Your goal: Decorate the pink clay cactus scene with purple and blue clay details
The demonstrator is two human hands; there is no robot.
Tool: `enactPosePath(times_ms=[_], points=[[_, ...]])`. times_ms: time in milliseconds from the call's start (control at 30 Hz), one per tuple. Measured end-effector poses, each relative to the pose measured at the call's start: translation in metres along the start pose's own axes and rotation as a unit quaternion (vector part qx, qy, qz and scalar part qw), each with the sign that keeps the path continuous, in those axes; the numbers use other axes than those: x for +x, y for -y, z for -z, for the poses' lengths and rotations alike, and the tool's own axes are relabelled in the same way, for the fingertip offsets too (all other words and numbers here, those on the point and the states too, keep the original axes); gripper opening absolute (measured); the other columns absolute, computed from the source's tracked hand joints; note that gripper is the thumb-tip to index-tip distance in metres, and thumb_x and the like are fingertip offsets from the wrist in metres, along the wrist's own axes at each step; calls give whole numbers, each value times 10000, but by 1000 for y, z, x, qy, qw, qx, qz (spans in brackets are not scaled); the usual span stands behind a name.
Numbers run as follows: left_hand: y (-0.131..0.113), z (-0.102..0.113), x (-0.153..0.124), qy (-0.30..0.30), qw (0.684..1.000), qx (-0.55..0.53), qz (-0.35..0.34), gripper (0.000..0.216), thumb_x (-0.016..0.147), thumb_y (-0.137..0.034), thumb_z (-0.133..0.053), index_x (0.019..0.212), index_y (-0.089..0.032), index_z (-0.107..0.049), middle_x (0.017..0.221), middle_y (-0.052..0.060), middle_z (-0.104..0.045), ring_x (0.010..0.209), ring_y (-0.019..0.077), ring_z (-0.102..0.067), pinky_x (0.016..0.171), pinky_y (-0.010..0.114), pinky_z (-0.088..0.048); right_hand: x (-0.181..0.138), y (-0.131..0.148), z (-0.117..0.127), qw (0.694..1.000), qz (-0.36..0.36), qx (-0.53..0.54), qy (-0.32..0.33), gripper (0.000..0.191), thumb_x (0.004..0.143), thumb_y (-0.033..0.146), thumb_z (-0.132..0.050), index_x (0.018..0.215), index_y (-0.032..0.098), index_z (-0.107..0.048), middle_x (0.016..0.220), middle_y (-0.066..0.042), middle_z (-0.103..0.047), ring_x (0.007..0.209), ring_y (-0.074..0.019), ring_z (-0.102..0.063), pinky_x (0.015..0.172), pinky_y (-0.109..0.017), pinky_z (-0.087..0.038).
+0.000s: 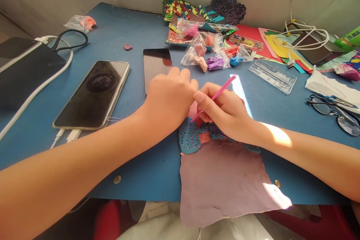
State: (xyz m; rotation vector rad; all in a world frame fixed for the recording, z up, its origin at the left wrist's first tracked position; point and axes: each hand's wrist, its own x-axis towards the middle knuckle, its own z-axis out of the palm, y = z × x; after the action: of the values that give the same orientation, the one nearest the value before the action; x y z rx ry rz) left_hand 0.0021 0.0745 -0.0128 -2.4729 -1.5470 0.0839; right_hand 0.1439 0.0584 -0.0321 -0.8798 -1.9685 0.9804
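My right hand (225,114) is closed on a thin pink tool (222,90), held like a pen, its tip pressed into a blue clay piece with dotted marks (189,140). My left hand (168,99) is curled, knuckles up, resting on the clay work just left of the right hand; what its fingers hold is hidden. The blue and pink clay pieces lie on the top edge of a flat mauve clay sheet (222,183) that overhangs the front edge of the blue table (135,37).
Two phones lie to the left: one (94,95) plugged into white cables, one (156,67) behind my left hand. A dark tablet (25,69) sits far left. Bags of coloured clay (208,54), coloured paper, a clear ruler case (272,75), glasses (337,114) and white cables (306,33) crowd the right.
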Motion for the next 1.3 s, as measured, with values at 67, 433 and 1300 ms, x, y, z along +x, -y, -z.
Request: enactPosePath(times_ms=[67, 433, 1300], points=[[0, 0, -1, -11, 1000, 3, -6, 213, 753, -77, -412, 774, -129, -617, 763, 74, -563, 755, 172, -524, 514, 232, -202, 0, -1, 0, 996, -25, 79, -26, 241, 943, 284, -481, 725, 186, -448, 540, 73, -480, 473, -49, -503, 456, -177, -418], [1, 2, -4, -24, 1000, 9, -13, 174, 764, -50, -453, 732, -137, -600, 743, 87, -567, 748, 207, -547, 462, 253, -175, -8, -5, -1, 991, 123, -48, -22, 128, 926, 188, -472, 804, 174, -511, 657, 8, -560, 560, -87, -535, 531, -238, -440], [1, 5, -3, -6, 999, -51, -7, 191, 733, -72, -430, 759, -133, -610, 767, 91, -562, 748, 196, -512, 502, 252, -211, -4, -1, -2, 954, 212, -213, 10, 148, 904, 189, -533, 756, 177, -519, 636, 9, -555, 561, -90, -469, 529, -211, -385]])
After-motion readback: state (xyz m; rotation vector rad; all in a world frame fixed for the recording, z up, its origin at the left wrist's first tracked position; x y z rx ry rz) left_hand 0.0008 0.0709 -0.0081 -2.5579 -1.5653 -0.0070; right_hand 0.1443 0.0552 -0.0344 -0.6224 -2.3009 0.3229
